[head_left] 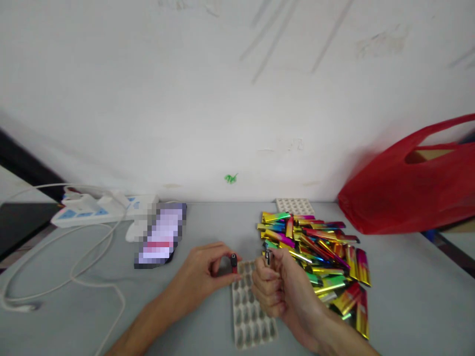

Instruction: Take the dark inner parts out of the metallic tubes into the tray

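Right hand (276, 287) clenched, one metal-tipped piece (268, 257) stood mostly hidden in the fist, over a pitted tray (256, 337) partly covered by that hand. The left hand (202, 269), half open, pinched one red-and-black piece (234, 264) between thumb and fingers at the tray's far left corner. Both arms (156, 314) were cut off below. Beyond lay a heap of shiny cases (326, 252), dozens, too jumbled to count exactly. Farther back were one phone (161, 237), screen pixelated, one power strip (100, 213), one red bag (415, 193), cut off at right, and a second tray (295, 205).
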Tool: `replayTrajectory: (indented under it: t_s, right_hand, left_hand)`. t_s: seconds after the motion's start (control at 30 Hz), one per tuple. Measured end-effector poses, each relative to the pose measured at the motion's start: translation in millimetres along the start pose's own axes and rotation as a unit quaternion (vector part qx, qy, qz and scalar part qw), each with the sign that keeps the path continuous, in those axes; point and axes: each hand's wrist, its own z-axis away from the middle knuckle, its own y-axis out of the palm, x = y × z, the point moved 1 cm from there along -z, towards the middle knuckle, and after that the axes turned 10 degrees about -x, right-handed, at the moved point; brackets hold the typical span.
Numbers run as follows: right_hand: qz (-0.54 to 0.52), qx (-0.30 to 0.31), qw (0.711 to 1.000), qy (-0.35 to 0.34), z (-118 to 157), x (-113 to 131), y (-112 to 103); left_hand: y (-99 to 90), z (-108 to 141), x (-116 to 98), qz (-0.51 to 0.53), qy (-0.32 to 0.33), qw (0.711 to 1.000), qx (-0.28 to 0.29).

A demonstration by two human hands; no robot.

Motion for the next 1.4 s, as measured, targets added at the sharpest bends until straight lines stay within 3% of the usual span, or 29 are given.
replayTrajectory:
  t_s: [0.73,1.1,1.2,1.27,1.4]
  right_hand:
    - [-0.013,0.002,0.999,0.030,-4.4,-1.1,-2.5]
    - [0.002,-0.051,0.999,0.014,0.3,-1.9,2.1]
    - [0.023,-0.077,0.996,-0.037,1.2,-1.5,6.2]
    - [0.061,-0.092,0.987,-0.120,0.2,-1.8,6.7]
    - [0.194,-0.122,0.931,-0.284,1.2,-1.5,3.9]
  left_hand:
    - [0.0,2.3,0.8,0.032,0.006,0.999,-0.010]
    - [-4.0,2.6,2.4,0.043,0.016,0.999,-0.021]
    - [-6.4,2.8,1.5,0.032,0.016,0.999,-0.018]
    - [-8.0,2.4,1.0,0.020,0.008,1.000,-0.020]
    - [-9.7,0.7,1.6,0.003,-0.010,1.000,-0.015]
